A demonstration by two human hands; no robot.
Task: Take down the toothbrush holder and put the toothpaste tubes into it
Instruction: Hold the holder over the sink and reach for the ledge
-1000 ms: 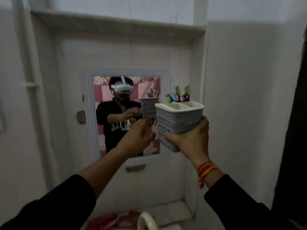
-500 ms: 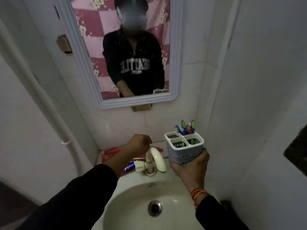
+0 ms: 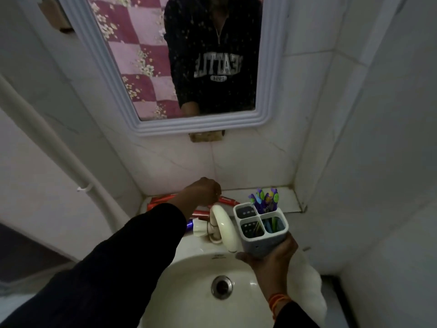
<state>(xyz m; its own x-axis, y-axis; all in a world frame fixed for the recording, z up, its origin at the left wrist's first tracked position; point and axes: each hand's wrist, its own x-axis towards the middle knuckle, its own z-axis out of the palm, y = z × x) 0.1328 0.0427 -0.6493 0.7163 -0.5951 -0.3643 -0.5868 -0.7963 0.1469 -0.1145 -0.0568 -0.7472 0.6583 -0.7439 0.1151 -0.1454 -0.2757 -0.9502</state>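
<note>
Right hand (image 3: 269, 259) grips a grey four-compartment plastic toothbrush holder (image 3: 261, 229); left hand (image 3: 203, 191), fingers curled, reaches over red toothpaste tubes (image 3: 163, 200); grasp unclear.

Toothbrush holder (image 3: 261, 227) lower, nearer the sink (image 3: 189, 290) than before.

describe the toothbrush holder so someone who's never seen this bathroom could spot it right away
Start at the white sink under the mirror and move right of the curved tap. The toothbrush holder is the pale, four-compartment tub gripped from below by the right hand, the only thing with bright toothbrushes sticking out.
</note>
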